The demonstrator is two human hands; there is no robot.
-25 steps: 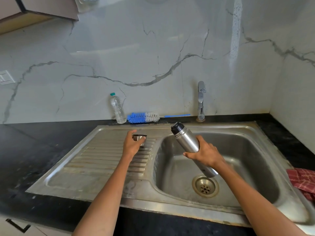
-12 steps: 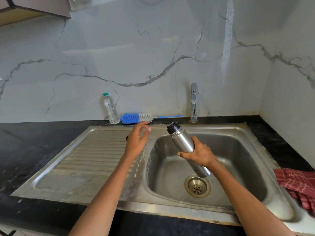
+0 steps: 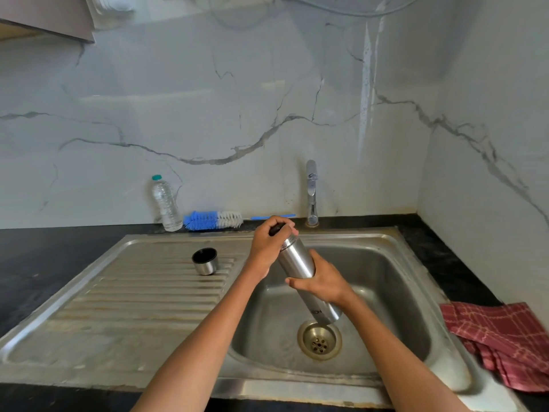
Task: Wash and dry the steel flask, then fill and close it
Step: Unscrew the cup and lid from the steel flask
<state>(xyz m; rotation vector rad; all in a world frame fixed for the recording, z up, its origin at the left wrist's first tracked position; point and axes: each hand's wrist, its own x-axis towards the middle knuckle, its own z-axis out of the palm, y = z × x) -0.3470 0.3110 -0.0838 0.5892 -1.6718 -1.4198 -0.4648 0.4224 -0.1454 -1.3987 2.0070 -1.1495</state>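
Observation:
A tall steel flask [image 3: 297, 258] leans over the sink basin [image 3: 383, 292], its top tilted to the far left. My right hand [image 3: 322, 282] is wrapped around its middle. My left hand [image 3: 269, 243] is closed over the flask's top, covering a black stopper [image 3: 275, 229] of which only a sliver shows. The flask's steel cup lid [image 3: 205, 261] stands mouth up on the ribbed drainboard [image 3: 142, 295], apart from both hands.
A plastic water bottle [image 3: 165, 203] and a blue-and-white bottle brush [image 3: 212, 220] stand against the marble wall. The tap [image 3: 311, 193] rises behind the basin. A red checked cloth [image 3: 502, 340] lies on the black counter at the right. The drain [image 3: 319, 340] is uncovered.
My left hand let go of the cup lid on the drainboard and moved right onto the flask's top. The right hand kept holding the flask over the basin.

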